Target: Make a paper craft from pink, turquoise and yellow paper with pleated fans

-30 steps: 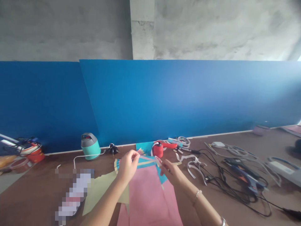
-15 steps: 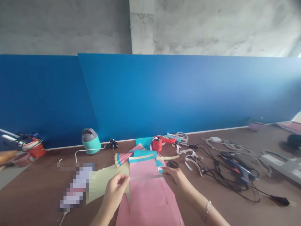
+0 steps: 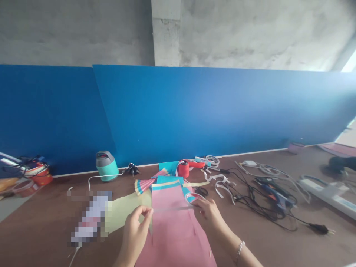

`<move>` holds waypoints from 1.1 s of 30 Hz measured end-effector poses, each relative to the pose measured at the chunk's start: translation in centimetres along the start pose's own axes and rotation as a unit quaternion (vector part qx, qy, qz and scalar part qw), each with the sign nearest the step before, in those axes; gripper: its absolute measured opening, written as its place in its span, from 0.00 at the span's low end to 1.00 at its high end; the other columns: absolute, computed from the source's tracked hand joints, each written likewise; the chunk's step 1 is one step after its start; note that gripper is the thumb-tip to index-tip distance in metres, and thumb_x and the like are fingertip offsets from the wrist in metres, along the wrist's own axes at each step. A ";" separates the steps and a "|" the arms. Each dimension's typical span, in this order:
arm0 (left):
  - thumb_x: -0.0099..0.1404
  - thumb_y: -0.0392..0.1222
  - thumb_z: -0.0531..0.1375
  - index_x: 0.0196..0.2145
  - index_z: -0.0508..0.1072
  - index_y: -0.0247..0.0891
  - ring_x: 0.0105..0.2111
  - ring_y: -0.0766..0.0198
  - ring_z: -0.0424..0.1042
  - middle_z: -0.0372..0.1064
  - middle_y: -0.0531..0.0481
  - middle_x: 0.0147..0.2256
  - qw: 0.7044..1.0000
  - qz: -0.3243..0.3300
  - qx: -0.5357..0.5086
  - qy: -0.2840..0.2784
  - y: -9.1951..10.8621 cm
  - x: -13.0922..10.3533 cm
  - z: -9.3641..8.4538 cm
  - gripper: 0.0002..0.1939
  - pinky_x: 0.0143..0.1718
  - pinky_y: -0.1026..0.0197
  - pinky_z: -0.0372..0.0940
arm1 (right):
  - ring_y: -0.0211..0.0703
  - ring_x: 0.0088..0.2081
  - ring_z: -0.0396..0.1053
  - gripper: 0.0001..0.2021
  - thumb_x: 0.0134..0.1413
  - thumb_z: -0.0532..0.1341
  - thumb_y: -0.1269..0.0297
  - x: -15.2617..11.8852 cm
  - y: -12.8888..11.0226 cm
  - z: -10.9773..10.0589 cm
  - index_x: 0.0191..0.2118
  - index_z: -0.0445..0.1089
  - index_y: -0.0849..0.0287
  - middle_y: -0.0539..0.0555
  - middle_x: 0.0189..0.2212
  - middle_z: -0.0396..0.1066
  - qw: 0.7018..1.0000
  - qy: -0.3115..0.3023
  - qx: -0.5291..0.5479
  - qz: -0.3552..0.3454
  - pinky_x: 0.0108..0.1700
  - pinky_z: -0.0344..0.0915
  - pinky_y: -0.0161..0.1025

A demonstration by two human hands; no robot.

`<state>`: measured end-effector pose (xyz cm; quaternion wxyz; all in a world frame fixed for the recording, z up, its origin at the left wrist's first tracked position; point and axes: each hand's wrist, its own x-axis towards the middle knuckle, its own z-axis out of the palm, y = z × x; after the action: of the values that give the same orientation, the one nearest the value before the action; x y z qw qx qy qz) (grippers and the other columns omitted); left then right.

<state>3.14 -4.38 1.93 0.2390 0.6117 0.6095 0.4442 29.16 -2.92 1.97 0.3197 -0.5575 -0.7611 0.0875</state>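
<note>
A narrow pale tape strip (image 3: 172,209) runs across the pink paper (image 3: 168,230), which lies in front of me. Its left end is pinched between thumb and forefinger of my left hand (image 3: 137,226). My right hand (image 3: 210,213) has its fingers closed around a tape roll (image 3: 190,198) at the strip's other end; part of the roll is hidden by the fingers. Blue and cream bands (image 3: 167,184) line the far edge of the pink paper. Beyond it lies a pleated paper fan (image 3: 144,185) in pink, blue and cream. Black-handled scissors (image 3: 202,191) rest just past my right hand.
Yellowish paper (image 3: 125,211) lies left, beside a pixelated phone-like object (image 3: 91,218). A teal container (image 3: 106,167), keys (image 3: 131,169) and a red tool (image 3: 183,168) stand along the blue partition (image 3: 178,115). Cables, a glue gun (image 3: 274,194) and a power strip (image 3: 330,196) occupy the right.
My right hand has turned slightly, so more of the tape roll shows. My left hand keeps its pinch in nearly the same place. The view has shifted a little to the right.
</note>
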 end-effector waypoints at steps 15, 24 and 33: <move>0.67 0.50 0.42 0.29 0.57 0.43 0.21 0.63 0.66 0.60 0.56 0.21 0.996 0.084 0.037 -0.025 -4.5 3.8 5.0 0.13 0.25 0.64 0.60 | 0.45 0.33 0.67 0.12 0.53 0.49 0.77 3.7 2.9 5.9 0.37 0.66 0.59 0.53 0.27 0.72 0.959 0.100 -0.201 -0.174 0.44 0.52 0.44; 0.68 0.44 0.42 0.33 0.59 0.43 0.33 0.58 0.74 0.71 0.46 0.32 0.994 0.096 0.054 0.016 -3.6 4.8 5.9 0.10 0.33 0.59 0.66 | 0.44 0.32 0.66 0.13 0.52 0.49 0.79 6.3 2.4 6.0 0.38 0.66 0.60 0.54 0.27 0.72 0.953 0.126 -0.230 -0.152 0.42 0.52 0.43; 0.64 0.33 0.41 0.50 0.66 0.37 0.48 0.54 0.70 0.70 0.37 0.48 0.968 0.176 0.149 -0.097 -6.1 1.9 8.2 0.22 0.49 0.53 0.66 | 0.43 0.28 0.63 0.12 0.50 0.48 0.80 4.1 1.2 6.8 0.33 0.65 0.59 0.51 0.23 0.68 0.943 0.088 -0.239 -0.217 0.44 0.52 0.43</move>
<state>6.49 0.35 -6.78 0.1212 0.7783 0.5250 0.3224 25.44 2.73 -2.28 0.2537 -0.4445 -0.8311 -0.2174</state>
